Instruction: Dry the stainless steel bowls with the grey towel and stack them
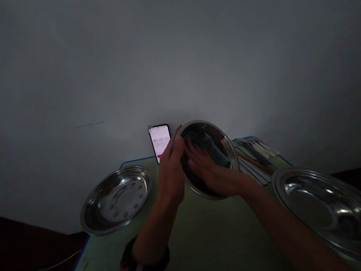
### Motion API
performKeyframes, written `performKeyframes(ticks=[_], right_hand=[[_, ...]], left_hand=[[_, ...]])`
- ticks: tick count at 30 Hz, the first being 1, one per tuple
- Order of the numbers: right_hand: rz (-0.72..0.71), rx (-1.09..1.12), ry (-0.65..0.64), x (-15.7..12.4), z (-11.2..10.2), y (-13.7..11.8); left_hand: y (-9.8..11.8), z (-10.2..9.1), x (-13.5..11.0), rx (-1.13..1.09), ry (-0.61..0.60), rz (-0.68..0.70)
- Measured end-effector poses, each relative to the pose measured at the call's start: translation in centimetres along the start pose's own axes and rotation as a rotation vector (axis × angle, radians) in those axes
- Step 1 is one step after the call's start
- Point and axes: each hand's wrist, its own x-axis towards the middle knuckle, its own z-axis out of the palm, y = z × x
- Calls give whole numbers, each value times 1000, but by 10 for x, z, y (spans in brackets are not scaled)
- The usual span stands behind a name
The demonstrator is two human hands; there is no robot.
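A shiny steel bowl (230, 148) is held up tilted over the table, its hollow side facing me. My left hand (172, 161) grips its left rim, the thumb at the edge and the fingers behind. Inside the bowl my right hand (202, 163) lies with its fingers stretched out against the inner wall. Beyond those fingers shows a grey-green, folded-looking patch (215, 151); whether it is a cloth or a reflection I cannot tell.
On the green table (209, 242) a steel dish (89, 213) stands at left and stacked steel plates (319, 207) at right. Forks, chopsticks and other cutlery (256, 152) lie behind the bowl. A phone (160, 137) showing a timer leans on the wall (173, 47).
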Motion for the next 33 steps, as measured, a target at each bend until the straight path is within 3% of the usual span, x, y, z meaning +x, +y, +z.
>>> performKeyframes(ticks=[3, 6, 14, 17, 20, 24, 28, 33], right_hand=[[-118, 195, -84, 1, -2, -4], [-169, 222, -139, -3, -8, -14], [-247, -109, -8, -23, -12, -35], [-211, -194, -9, -24, -18, -39], [-157, -233, -14, -24, -29, -42], [-134, -96, 77, -26, -44, -35], [-24, 319, 184, -28, -49, -14], [103, 483, 496, -22, -46, 0]], left_hand=[[1, -1, 0, 41, 67, 7], [3, -5, 3, 32, 94, -2], [6, -20, 12, 21, 159, 43], [7, -22, 12, 64, 212, -22], [8, -22, 13, 83, 192, -60], [10, -25, 16, 190, 118, 33], [20, -38, 19, 487, 126, 198], [39, -50, 16, 569, -18, 86]])
